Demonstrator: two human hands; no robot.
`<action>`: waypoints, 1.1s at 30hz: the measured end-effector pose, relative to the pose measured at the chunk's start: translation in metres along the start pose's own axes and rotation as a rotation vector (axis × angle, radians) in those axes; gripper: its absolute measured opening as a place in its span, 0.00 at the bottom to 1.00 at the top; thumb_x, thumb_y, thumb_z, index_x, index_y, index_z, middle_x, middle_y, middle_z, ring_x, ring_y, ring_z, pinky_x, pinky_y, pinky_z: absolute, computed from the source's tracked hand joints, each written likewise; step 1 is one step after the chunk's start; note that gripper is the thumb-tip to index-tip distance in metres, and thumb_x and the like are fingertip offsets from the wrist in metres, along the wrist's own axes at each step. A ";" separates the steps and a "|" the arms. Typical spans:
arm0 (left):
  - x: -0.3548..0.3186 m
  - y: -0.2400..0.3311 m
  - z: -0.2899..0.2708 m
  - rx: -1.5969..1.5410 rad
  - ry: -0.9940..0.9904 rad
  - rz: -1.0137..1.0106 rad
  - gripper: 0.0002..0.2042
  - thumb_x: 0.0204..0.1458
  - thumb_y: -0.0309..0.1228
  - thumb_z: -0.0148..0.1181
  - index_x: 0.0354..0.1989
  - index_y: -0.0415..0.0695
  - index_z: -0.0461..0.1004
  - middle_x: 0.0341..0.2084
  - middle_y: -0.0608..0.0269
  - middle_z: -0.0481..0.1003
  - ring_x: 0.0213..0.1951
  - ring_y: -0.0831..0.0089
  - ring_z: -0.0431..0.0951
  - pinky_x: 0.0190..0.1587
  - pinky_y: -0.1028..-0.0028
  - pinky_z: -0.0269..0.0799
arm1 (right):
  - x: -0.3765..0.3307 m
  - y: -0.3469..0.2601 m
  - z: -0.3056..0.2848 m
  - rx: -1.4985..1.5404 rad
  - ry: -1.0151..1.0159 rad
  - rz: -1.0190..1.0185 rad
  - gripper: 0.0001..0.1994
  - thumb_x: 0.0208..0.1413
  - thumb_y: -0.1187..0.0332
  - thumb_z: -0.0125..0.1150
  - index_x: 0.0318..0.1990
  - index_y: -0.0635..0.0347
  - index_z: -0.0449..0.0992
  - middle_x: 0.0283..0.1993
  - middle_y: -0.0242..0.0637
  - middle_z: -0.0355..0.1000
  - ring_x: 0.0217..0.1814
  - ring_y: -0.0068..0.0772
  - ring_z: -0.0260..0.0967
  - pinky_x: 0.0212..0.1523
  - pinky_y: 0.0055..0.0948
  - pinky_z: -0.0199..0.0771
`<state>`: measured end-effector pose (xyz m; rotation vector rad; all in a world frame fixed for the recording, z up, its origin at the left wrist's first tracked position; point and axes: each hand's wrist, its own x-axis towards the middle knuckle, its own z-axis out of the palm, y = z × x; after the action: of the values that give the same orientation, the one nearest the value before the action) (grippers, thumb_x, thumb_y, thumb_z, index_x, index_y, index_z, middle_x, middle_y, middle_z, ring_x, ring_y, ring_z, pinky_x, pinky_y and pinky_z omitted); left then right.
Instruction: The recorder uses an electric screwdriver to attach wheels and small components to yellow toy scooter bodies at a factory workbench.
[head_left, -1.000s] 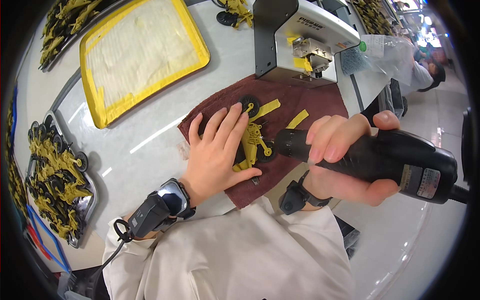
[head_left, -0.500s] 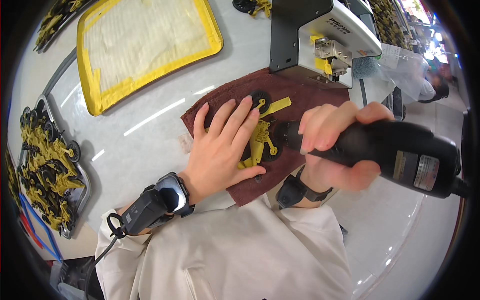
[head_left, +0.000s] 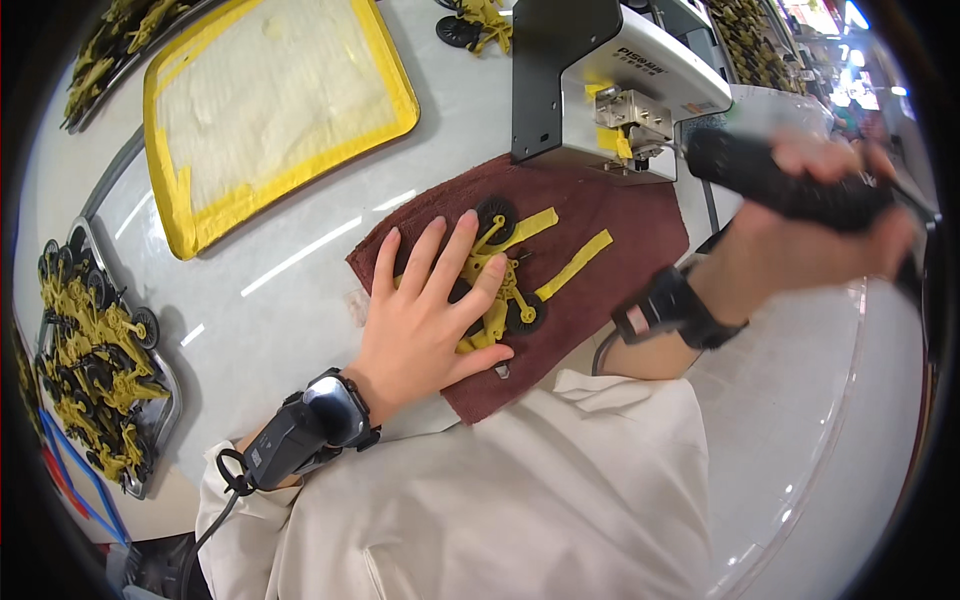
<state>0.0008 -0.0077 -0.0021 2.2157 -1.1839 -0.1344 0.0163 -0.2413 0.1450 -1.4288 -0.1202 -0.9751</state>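
A yellow and black toy vehicle with spoked wheels (head_left: 497, 292) lies on a dark red cloth (head_left: 610, 285). My left hand (head_left: 425, 310) rests on top of it, fingers spread flat and thumb along its near side, partly hiding it. Two narrow yellow strips show beside the toy, one of them a loose-looking strip (head_left: 575, 265) to its right. Blurred by motion, my right hand (head_left: 800, 235) is wrapped round a black electric screwdriver (head_left: 735, 165). The screwdriver's tip points left, close to the metal outlet block (head_left: 635, 120) of a black and white screw feeder (head_left: 590, 75).
On the left stands a metal tray (head_left: 172, 400) heaped with similar toys. A white board with a yellow taped rim (head_left: 405, 110) lies at the back. Another toy (head_left: 475, 28) sits beside the feeder, and more are piled at the far left and far right. Blue and red tubes run along the left edge.
My right hand has lifted the screwdriver off the toy and swung it right and away to the feeder. A second yellow strip has come into sight. My left hand stays on the toy.
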 end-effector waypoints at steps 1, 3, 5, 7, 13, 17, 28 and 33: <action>0.000 0.000 0.001 0.003 -0.003 0.003 0.35 0.36 0.55 0.61 0.53 0.49 0.66 0.61 0.46 0.53 0.58 0.48 0.56 0.57 0.47 0.46 | 0.001 0.013 0.007 -0.172 0.067 0.016 0.23 0.48 0.45 0.48 0.37 0.58 0.66 0.19 0.34 0.63 0.20 0.30 0.59 0.28 0.36 0.61; -0.001 0.000 0.001 0.006 -0.006 -0.004 0.35 0.37 0.56 0.61 0.54 0.50 0.65 0.61 0.47 0.52 0.58 0.48 0.56 0.57 0.47 0.47 | -0.004 0.022 0.014 -0.313 0.090 0.030 0.22 0.50 0.46 0.47 0.37 0.57 0.65 0.19 0.35 0.63 0.19 0.29 0.58 0.30 0.35 0.60; -0.002 0.000 0.001 0.028 0.001 0.005 0.35 0.37 0.56 0.61 0.54 0.50 0.65 0.61 0.49 0.52 0.58 0.49 0.56 0.57 0.47 0.47 | -0.013 0.015 0.002 -0.163 -0.112 0.055 0.23 0.51 0.45 0.46 0.39 0.57 0.64 0.19 0.34 0.63 0.19 0.30 0.58 0.32 0.34 0.60; -0.002 -0.001 -0.001 0.013 -0.005 -0.001 0.35 0.37 0.56 0.61 0.54 0.50 0.65 0.62 0.50 0.52 0.58 0.49 0.56 0.57 0.47 0.47 | -0.037 0.003 0.003 0.025 -0.281 0.078 0.28 0.51 0.42 0.46 0.45 0.58 0.65 0.20 0.33 0.61 0.18 0.29 0.58 0.30 0.34 0.59; -0.002 -0.001 -0.004 -0.008 -0.005 -0.015 0.34 0.37 0.53 0.62 0.54 0.52 0.64 0.61 0.54 0.53 0.58 0.52 0.57 0.58 0.50 0.47 | -0.086 0.010 0.039 0.253 -0.497 -0.019 0.39 0.46 0.35 0.51 0.51 0.64 0.57 0.20 0.35 0.62 0.15 0.31 0.60 0.23 0.31 0.62; -0.004 -0.003 -0.003 -0.026 -0.010 -0.009 0.34 0.37 0.53 0.62 0.53 0.51 0.64 0.61 0.54 0.53 0.58 0.53 0.57 0.58 0.50 0.48 | -0.096 0.020 0.046 0.225 -0.451 0.003 0.40 0.47 0.35 0.49 0.52 0.65 0.56 0.21 0.36 0.63 0.16 0.32 0.61 0.24 0.33 0.64; -0.003 -0.003 0.000 -0.025 0.002 -0.005 0.35 0.37 0.54 0.61 0.55 0.51 0.64 0.62 0.53 0.52 0.58 0.50 0.55 0.58 0.47 0.46 | -0.008 0.011 0.009 -0.323 0.187 -0.175 0.31 0.50 0.40 0.47 0.43 0.64 0.61 0.15 0.37 0.65 0.13 0.31 0.60 0.20 0.30 0.65; -0.003 -0.001 0.001 -0.014 -0.001 -0.002 0.35 0.37 0.55 0.61 0.55 0.50 0.64 0.62 0.53 0.53 0.58 0.50 0.55 0.58 0.47 0.46 | -0.004 0.020 0.022 -0.276 0.140 0.010 0.21 0.52 0.50 0.49 0.36 0.62 0.64 0.15 0.37 0.61 0.13 0.31 0.58 0.20 0.29 0.62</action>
<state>0.0000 -0.0054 -0.0038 2.2048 -1.1780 -0.1440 0.0365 -0.2237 0.1312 -1.6041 0.1291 -1.1118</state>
